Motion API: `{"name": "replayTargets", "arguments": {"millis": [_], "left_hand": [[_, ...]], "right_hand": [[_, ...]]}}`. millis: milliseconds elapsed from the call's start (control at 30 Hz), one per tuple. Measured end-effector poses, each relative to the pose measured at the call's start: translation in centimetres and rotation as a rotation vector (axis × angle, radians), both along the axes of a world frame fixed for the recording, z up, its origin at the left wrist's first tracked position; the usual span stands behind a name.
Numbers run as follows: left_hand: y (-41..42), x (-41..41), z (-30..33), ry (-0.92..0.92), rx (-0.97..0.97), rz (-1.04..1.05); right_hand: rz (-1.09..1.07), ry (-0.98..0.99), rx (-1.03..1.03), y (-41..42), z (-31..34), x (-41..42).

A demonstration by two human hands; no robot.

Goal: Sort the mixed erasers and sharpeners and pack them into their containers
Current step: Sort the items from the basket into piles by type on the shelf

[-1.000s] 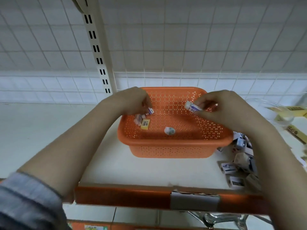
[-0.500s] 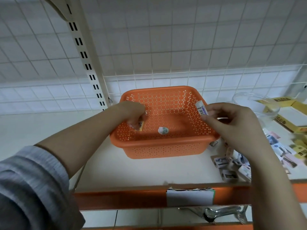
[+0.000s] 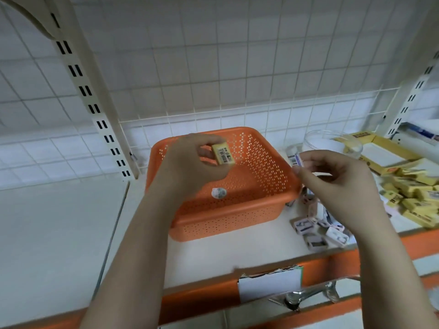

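An orange perforated basket (image 3: 268, 162) stands on the white shelf. My left hand (image 3: 192, 162) is raised over the basket and pinches a yellow eraser (image 3: 222, 154) with a barcode label. My right hand (image 3: 332, 179) hovers by the basket's right rim and pinches a small white item with a blue barcode label (image 3: 294, 159). One small round white item (image 3: 219, 193) lies on the basket floor. A heap of small white boxed items (image 3: 318, 224) lies on the shelf right of the basket, partly hidden by my right forearm.
A clear round plastic container (image 3: 332, 141) stands behind my right hand. Yellow boxed erasers (image 3: 413, 195) are piled at the far right beside an open yellow carton (image 3: 380, 143). The shelf has an orange front edge (image 3: 213, 293) with a white label holder. Wire grid backs the shelf.
My left hand has come up out of the basket with the yellow eraser pinched in it. My right hand has stayed beside the basket's right rim with its white item.
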State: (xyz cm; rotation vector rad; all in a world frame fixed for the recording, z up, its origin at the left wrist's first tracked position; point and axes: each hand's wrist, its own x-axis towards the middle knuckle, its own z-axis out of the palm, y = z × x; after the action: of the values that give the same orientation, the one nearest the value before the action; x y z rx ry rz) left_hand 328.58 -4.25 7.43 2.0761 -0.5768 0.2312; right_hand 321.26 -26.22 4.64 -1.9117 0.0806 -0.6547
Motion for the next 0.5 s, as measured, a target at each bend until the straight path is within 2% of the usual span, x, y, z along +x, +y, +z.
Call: {"name": "replayTargets", "arguments": {"millis": [200,500], "left_hand": [[-2.6,-2.3,0.0,0.074,-0.161,-0.118],[-11.2,-4.6,-1.7,0.171,-0.164,-0.318]], "right_hand": [[-0.134,-0.001,-0.015,-0.8,-0.1,-2.9],[-0.432,0.029,-0.015,-7.1,-1.4,-8.4]]}}
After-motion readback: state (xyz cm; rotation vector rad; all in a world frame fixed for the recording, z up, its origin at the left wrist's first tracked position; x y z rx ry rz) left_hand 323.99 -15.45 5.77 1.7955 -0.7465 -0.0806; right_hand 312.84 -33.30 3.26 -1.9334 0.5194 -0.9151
